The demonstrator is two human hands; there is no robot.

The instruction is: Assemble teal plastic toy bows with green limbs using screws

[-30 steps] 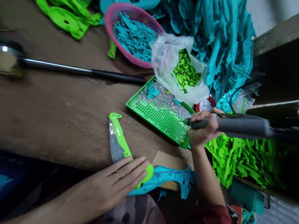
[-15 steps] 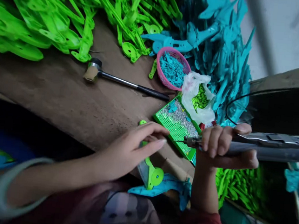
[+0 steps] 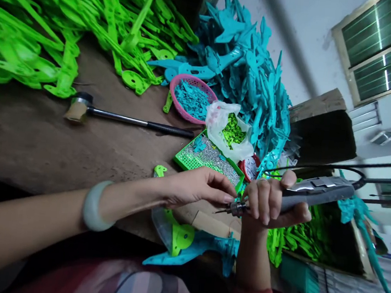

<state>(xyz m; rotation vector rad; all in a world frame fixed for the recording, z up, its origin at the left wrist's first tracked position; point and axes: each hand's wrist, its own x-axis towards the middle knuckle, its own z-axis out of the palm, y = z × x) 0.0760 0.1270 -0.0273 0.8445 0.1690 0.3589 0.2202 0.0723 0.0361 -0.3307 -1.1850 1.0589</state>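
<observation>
My right hand [image 3: 264,201] is wrapped around a grey electric screwdriver [image 3: 315,195]; its thin bit points left. My left hand [image 3: 198,188], with a pale bangle [image 3: 97,206] on the wrist, is beside the screwdriver's chuck. Its thumb and fingertips are pinched together, and whatever they hold, if anything, is hidden. Just behind the left hand lies a green perforated tray [image 3: 188,158] with many small silver screws [image 3: 220,160] and a few blue pieces. Below my hands, a bright green plastic part [image 3: 182,238] rests against a blue plastic part [image 3: 203,245].
A rubber-headed mallet [image 3: 122,117] lies on the brown work surface [image 3: 118,157]. Beyond the tray are a pink basket [image 3: 175,105] of blue pieces and a white bag [image 3: 215,116] of green pieces. Green parts [image 3: 100,22] and blue parts [image 3: 254,74] are heaped behind.
My left hand has moved from the tray's near edge to beside the screwdriver's chuck, its thumb and fingers closing together. The view has shifted, showing more of the window at right.
</observation>
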